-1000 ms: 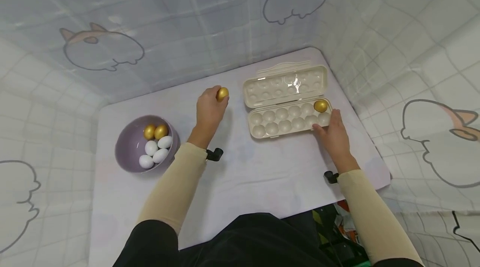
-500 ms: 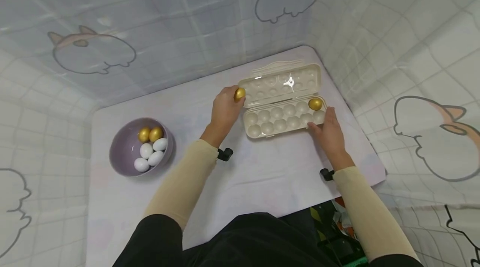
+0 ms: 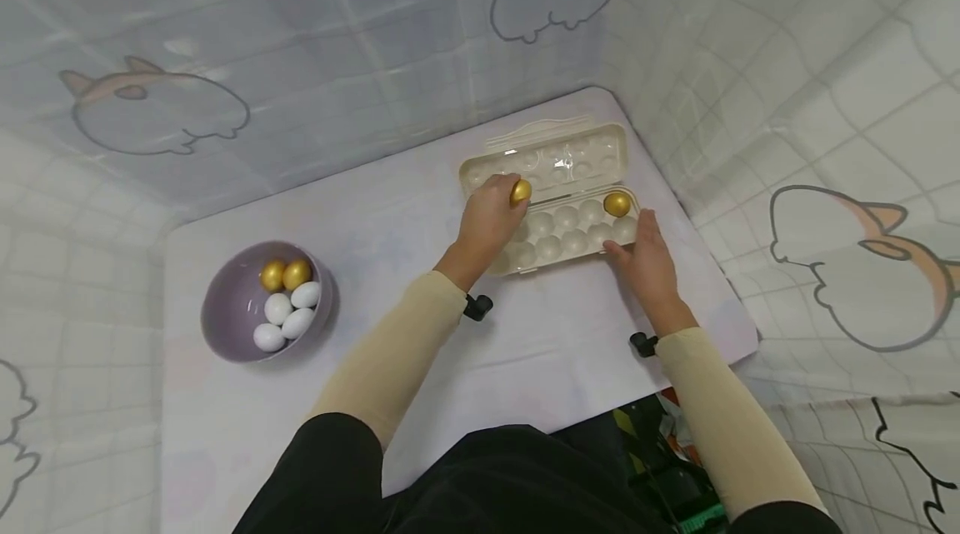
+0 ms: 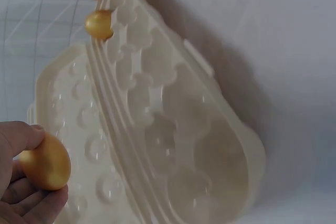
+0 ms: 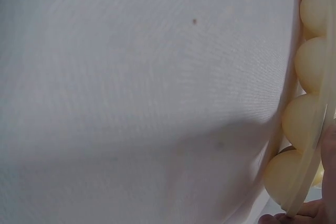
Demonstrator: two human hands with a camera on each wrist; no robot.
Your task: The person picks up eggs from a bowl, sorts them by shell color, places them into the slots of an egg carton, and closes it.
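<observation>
My left hand (image 3: 504, 199) pinches a gold egg (image 3: 520, 191) (image 4: 47, 162) over the left part of the open cream egg carton (image 3: 570, 222) (image 4: 173, 129), above its back row of cups. A second gold egg (image 3: 617, 203) (image 4: 98, 24) sits in the back row's far right cup. My right hand (image 3: 636, 241) rests with straight fingers against the carton's near right corner. In the right wrist view only the undersides of the carton's cups (image 5: 304, 114) and a bit of finger show.
A purple bowl (image 3: 225, 326) on the left of the table holds two gold eggs (image 3: 285, 274) and three white eggs (image 3: 288, 313). White cloth (image 3: 525, 351) covers the table, and printed fabric walls close in behind and on both sides.
My left hand has carried the gold egg rightward from the bare cloth to above the carton. The right hand has stayed at the carton's corner.
</observation>
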